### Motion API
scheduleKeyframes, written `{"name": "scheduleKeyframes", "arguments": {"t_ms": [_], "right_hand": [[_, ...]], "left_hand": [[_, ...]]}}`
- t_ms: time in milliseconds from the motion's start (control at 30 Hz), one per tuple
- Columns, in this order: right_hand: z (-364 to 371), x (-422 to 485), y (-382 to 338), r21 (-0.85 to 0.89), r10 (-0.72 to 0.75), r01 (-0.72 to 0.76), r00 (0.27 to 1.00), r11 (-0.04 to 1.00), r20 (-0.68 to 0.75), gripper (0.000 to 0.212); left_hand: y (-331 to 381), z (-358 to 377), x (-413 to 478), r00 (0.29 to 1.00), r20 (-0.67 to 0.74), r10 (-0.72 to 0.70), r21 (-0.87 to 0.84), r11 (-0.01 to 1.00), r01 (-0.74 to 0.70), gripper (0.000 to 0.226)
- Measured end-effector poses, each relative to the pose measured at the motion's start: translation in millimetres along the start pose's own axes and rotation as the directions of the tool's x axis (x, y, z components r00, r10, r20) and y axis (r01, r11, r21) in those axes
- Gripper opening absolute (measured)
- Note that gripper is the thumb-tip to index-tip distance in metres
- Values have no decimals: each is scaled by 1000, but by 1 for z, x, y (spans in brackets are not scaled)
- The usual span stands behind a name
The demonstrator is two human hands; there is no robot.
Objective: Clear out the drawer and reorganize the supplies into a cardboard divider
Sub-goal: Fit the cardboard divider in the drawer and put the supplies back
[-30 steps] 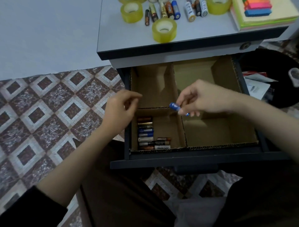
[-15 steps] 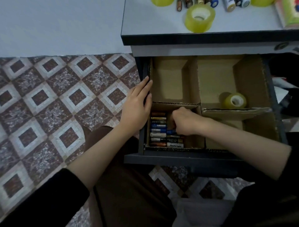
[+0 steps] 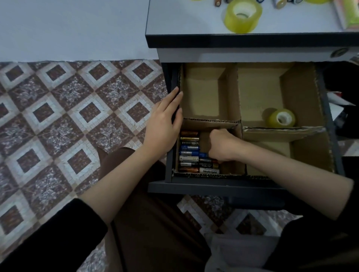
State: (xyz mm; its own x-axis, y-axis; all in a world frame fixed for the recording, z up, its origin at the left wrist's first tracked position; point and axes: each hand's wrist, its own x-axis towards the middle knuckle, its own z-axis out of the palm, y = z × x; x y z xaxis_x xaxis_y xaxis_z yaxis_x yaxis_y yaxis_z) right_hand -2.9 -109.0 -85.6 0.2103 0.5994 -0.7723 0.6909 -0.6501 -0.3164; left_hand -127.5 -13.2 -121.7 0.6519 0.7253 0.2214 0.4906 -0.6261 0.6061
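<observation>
The dark drawer (image 3: 213,186) stands pulled out with a cardboard divider (image 3: 232,93) inside it. Several batteries (image 3: 189,143) lie in a row in the front-left compartment. My right hand (image 3: 223,145) is down in that compartment, fingers curled onto a blue battery (image 3: 202,154) at the row's right side; the fingertips are hidden under the hand. My left hand (image 3: 165,124) rests with straight fingers on the drawer's left edge. A yellow tape roll (image 3: 281,118) sits in the back-right compartment. The back-left compartment holds nothing.
On the cabinet top (image 3: 184,23) behind the drawer sit another yellow tape roll (image 3: 241,15), battery ends (image 3: 218,2) at the frame's top edge and a stack of sticky notes (image 3: 347,13). Patterned floor tiles (image 3: 77,116) lie left; my lap is below the drawer.
My right hand brought the blue battery down from above the divider into the front-left compartment. My left hand uncurled and settled on the drawer's left edge. The view shifted left and down.
</observation>
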Motion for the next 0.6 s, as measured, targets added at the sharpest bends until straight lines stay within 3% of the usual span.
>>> {"name": "scheduleKeyframes", "arguments": {"t_ms": [133,233,433,600], "right_hand": [[0,-3,-2,-58,-56,54,998,997,-34,10],[0,-4,-1,-93,-87,83,995,992,-38,25],[-1,-13,1,-145,-157,151,987,978,-31,28],[-4,-29,8,-99,-302,296,951,950,-57,34]], "left_hand": [[1,-1,0,1000,-1,11,0,1000,-11,49],[0,-1,0,1000,1,8,8,1000,-8,47],[1,-1,-1,1000,-20,14,29,1000,-13,43],[6,-3,-4,1000,-22,16,75,997,-14,42]]}}
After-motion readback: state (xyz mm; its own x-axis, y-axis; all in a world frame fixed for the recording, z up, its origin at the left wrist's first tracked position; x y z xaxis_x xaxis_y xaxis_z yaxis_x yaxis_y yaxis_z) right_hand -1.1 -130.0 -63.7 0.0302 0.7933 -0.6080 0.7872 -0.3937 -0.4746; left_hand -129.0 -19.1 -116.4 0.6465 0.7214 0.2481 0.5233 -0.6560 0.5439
